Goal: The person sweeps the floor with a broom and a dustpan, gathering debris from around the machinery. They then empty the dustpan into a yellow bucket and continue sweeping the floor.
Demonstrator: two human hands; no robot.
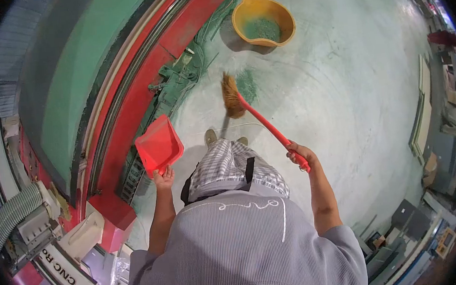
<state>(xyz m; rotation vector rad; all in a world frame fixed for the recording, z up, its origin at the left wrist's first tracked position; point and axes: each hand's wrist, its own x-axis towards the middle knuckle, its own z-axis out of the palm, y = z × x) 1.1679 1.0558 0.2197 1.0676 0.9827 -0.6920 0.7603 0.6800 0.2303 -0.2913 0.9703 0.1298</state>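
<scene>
Above the floor, the left hand (pixel 163 178) grips a dustpan (pixel 158 145); the right hand (pixel 300 154) squeezes a broom (pixel 252 113).

Open concrete floor (pixel 342 89) spreads ahead and to the right of the broom (pixel 235 96), giving wide room to pass. On the left the red and green machine base (pixel 125 86) walls that side off, with green debris (pixel 179 79) heaped along its foot. The yellow basin (pixel 263 21) stands ahead on the floor. Boards and boxes (pixel 427 125) line the far right edge.
</scene>
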